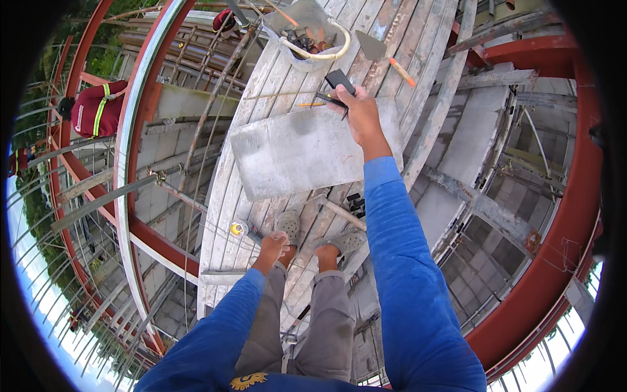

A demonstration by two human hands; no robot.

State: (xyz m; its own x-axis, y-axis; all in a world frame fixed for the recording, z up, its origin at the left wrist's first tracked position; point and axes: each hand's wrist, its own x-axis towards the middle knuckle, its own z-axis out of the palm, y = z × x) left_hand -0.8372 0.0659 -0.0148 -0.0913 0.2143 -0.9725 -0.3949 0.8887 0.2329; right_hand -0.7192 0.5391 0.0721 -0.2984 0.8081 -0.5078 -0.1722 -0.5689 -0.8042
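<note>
My right hand [360, 116] is closed around a black tool [339, 81] with a blocky end and thin dark prongs; its exact kind does not show. It is held over the far right part of a pale grey slab [294, 153], which lies across the planks. A yellow pencil [311, 104] rests by the slab's far edge. My left hand [273, 249] hangs low near my left shoe, its fingers loosely bent and apart, with nothing visible in them. Beside it lies a dark-bodied tool with a round yellow end [238, 228].
A grey bucket [313, 64] with tools stands at the far end of the plank platform [264, 98]. Right of it lies a trowel [371, 46] with an orange handle. A hammer [343, 214] lies near my feet. Red steel beams [555, 274] flank the platform. A person [98, 111] is at far left.
</note>
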